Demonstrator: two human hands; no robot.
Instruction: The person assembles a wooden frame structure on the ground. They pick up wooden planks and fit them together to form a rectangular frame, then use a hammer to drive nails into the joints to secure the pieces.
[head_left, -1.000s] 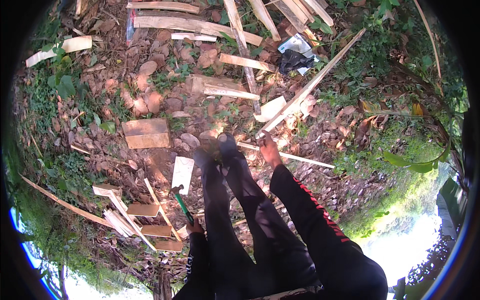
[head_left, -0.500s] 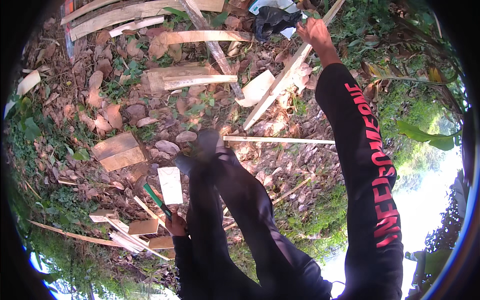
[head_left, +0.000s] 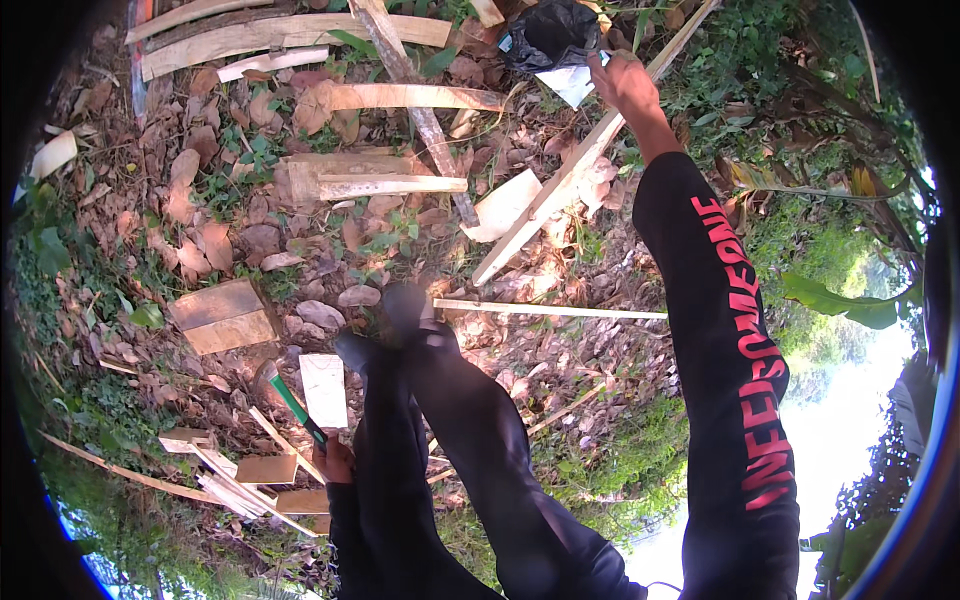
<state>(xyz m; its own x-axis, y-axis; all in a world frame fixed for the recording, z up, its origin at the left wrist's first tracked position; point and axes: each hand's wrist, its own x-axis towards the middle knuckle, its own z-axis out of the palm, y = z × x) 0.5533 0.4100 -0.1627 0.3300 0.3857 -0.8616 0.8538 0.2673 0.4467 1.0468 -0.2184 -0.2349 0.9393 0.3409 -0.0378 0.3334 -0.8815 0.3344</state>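
My left hand (head_left: 336,460) is closed round the black-and-green handle of a hammer (head_left: 290,402), held low beside my left leg; its head is hard to make out against the leaves. With my right arm stretched far ahead, my right hand (head_left: 628,88) pinches the edge of a black plastic bag (head_left: 555,38). The bag's mouth gapes, and what lies inside cannot be made out. A white and blue packet (head_left: 570,84) shows beneath the bag, next to my fingertips.
A long wooden batten (head_left: 590,150) slants beside my right hand. A thin strip (head_left: 550,310) lies across the leaves ahead of my feet. Wooden blocks (head_left: 225,315), a pale board (head_left: 323,390) and a pile of offcuts (head_left: 235,480) lie to the left. Curved planks (head_left: 300,40) lie far ahead.
The black bag has spread from a crumpled bunch into a wider opening under my right hand. My left hand keeps hold of the hammer. The whole view has shifted slightly.
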